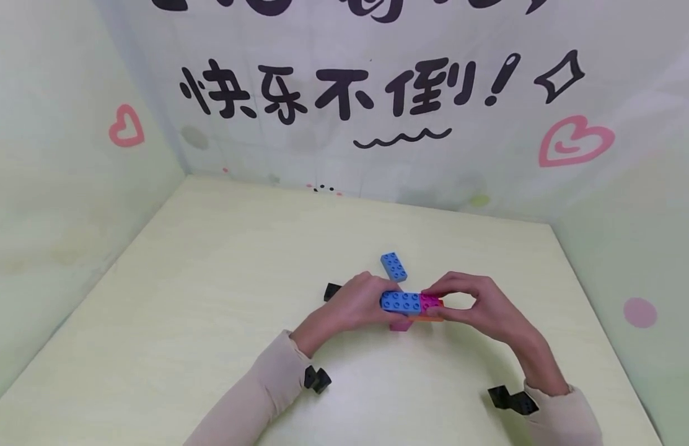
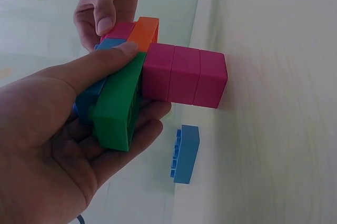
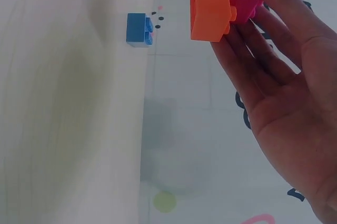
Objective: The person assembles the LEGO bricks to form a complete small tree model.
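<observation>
Both hands hold one built-up piece of toy building bricks above the table. My left hand (image 1: 355, 303) grips its left end, with the thumb across the long blue brick (image 1: 400, 302) and green brick (image 2: 118, 103), fingers underneath. My right hand (image 1: 486, 306) pinches a magenta brick (image 1: 430, 302) at the right end, level with the blue one. Beneath that brick lies an orange brick (image 2: 144, 36). A column of three magenta bricks (image 2: 184, 75) sticks out from the underside, toward the table. Just beyond the hands, a loose blue brick (image 1: 393, 266) lies studs up.
The pale table (image 1: 210, 297) has fabric walls at its back and sides, the back wall (image 1: 300, 155) printed with black lettering. Small black blocks sit at the left cuff (image 1: 318, 379) and right cuff (image 1: 513, 401). Another black piece (image 1: 331, 291) shows behind the left hand.
</observation>
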{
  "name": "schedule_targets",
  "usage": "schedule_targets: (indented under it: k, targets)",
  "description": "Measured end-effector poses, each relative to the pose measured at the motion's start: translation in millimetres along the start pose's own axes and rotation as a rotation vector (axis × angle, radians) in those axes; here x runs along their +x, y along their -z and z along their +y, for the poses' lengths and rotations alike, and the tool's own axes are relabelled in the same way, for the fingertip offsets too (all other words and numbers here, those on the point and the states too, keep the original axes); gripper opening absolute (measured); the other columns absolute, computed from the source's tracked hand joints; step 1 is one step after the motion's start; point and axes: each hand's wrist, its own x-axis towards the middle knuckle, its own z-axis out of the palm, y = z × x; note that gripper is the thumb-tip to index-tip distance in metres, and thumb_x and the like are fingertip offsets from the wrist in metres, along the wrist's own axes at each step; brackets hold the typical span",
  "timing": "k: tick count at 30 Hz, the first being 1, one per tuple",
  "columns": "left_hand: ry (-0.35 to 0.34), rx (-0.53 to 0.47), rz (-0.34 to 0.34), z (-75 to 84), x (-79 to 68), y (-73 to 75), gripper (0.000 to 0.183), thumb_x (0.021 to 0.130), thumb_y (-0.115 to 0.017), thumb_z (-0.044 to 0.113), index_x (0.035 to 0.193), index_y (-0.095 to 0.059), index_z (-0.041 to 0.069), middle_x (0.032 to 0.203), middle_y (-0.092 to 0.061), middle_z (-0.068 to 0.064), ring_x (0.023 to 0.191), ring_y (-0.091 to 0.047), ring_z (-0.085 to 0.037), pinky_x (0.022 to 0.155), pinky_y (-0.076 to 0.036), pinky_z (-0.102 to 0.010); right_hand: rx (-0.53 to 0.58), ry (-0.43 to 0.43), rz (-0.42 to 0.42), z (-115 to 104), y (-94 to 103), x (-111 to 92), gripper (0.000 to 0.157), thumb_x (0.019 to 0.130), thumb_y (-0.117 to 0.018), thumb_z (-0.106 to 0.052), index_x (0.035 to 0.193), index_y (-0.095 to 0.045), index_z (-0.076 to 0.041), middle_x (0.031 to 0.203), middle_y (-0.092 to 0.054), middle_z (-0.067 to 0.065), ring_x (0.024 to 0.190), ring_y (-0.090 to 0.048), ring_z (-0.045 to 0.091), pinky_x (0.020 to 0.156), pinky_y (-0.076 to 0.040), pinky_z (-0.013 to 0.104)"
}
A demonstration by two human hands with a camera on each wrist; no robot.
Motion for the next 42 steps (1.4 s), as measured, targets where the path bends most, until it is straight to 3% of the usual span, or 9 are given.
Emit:
schedule_targets:
  k: [8, 14, 18, 22, 26, 30, 34, 42]
  targets:
    - [0.020, -0.016, -0.009, 3.3, -1.6, -1.7, 0.037, 0.080, -0.082, 0.038, 0.105, -0.073, 0.013, 0.088, -0.068, 0.011, 0.073, -0.056, -0.004, 0.066, -0.045, -0.017, -0.006, -0.017, 0.000, -12.8, -6.7, -0.8, 0.036, 0.078, -0.081, -0.001, 0.112, -0.070, -0.009, 0.102, -0.068, 0.000, 0.095, -0.064, 0.017, 0.082, -0.053, 0.030]
    - [0.009, -0.035, -0.012, 2.1, -2.7, -3.5, 0.040, 0.080, -0.081, 0.041, 0.107, -0.072, 0.013, 0.088, -0.067, 0.012, 0.072, -0.056, -0.002, 0.065, -0.046, -0.016, -0.059, 0.040, -0.019, -10.1, -18.4, 2.3, 0.043, 0.076, -0.084, -0.003, 0.115, -0.068, -0.013, 0.100, -0.067, -0.006, 0.088, -0.062, 0.014, 0.076, -0.053, 0.027]
    - [-0.017, -0.144, -0.048, -10.0, -7.6, 13.0, 0.057, 0.077, -0.081, 0.047, 0.119, -0.070, 0.010, 0.107, -0.070, 0.007, 0.091, -0.064, -0.007, 0.080, -0.051, -0.022, -0.083, 0.035, -0.005, -2.4, -20.9, 1.8, 0.046, 0.074, -0.086, -0.004, 0.114, -0.069, -0.019, 0.096, -0.065, -0.012, 0.083, -0.059, 0.012, 0.072, -0.053, 0.028]
    - [0.055, -0.192, -0.005, -30.6, -21.9, 42.6, 0.065, 0.074, -0.085, 0.041, 0.128, -0.066, 0.010, 0.124, -0.065, 0.000, 0.113, -0.062, -0.018, 0.095, -0.048, -0.035, -0.102, 0.006, -0.015, -2.3, -21.6, 1.4, 0.045, 0.075, -0.086, -0.010, 0.115, -0.068, -0.021, 0.096, -0.064, -0.013, 0.082, -0.058, 0.012, 0.070, -0.053, 0.032]
    - [0.165, -0.059, -0.007, -43.0, -33.4, 60.8, 0.055, 0.077, -0.085, 0.028, 0.124, -0.068, 0.008, 0.120, -0.068, -0.005, 0.112, -0.062, -0.023, 0.095, -0.048, -0.038, -0.133, -0.011, -0.018, -5.2, -20.9, -0.1, 0.043, 0.076, -0.086, -0.014, 0.114, -0.069, -0.020, 0.095, -0.063, -0.014, 0.082, -0.057, 0.011, 0.069, -0.053, 0.033]
    - [0.242, 0.052, -0.093, -48.3, -34.1, 59.6, 0.045, 0.076, -0.086, 0.020, 0.116, -0.071, 0.005, 0.107, -0.070, -0.006, 0.099, -0.063, -0.020, 0.088, -0.050, -0.034, -0.141, -0.011, -0.015, -6.2, -18.9, -0.8, 0.043, 0.075, -0.087, -0.014, 0.114, -0.068, -0.018, 0.095, -0.063, -0.014, 0.082, -0.058, 0.011, 0.070, -0.053, 0.031]
    - [0.246, 0.112, -0.131, -50.0, -31.7, 52.4, 0.034, 0.073, -0.088, 0.014, 0.104, -0.074, 0.008, 0.095, -0.068, -0.001, 0.085, -0.057, -0.016, 0.081, -0.048, -0.032, -0.136, -0.010, -0.016, -6.2, -17.9, -0.2, 0.043, 0.075, -0.087, -0.015, 0.115, -0.068, -0.018, 0.095, -0.063, -0.014, 0.083, -0.058, 0.011, 0.070, -0.053, 0.031]
    - [0.218, 0.246, -0.089, -47.6, -27.3, 46.7, 0.021, 0.074, -0.085, 0.007, 0.093, -0.074, 0.008, 0.086, -0.066, 0.000, 0.080, -0.056, -0.015, 0.078, -0.049, -0.032, -0.148, 0.002, 0.001, -3.6, -17.9, 3.8, 0.043, 0.075, -0.086, -0.013, 0.115, -0.068, -0.017, 0.095, -0.063, -0.013, 0.081, -0.057, 0.011, 0.065, -0.052, 0.031]
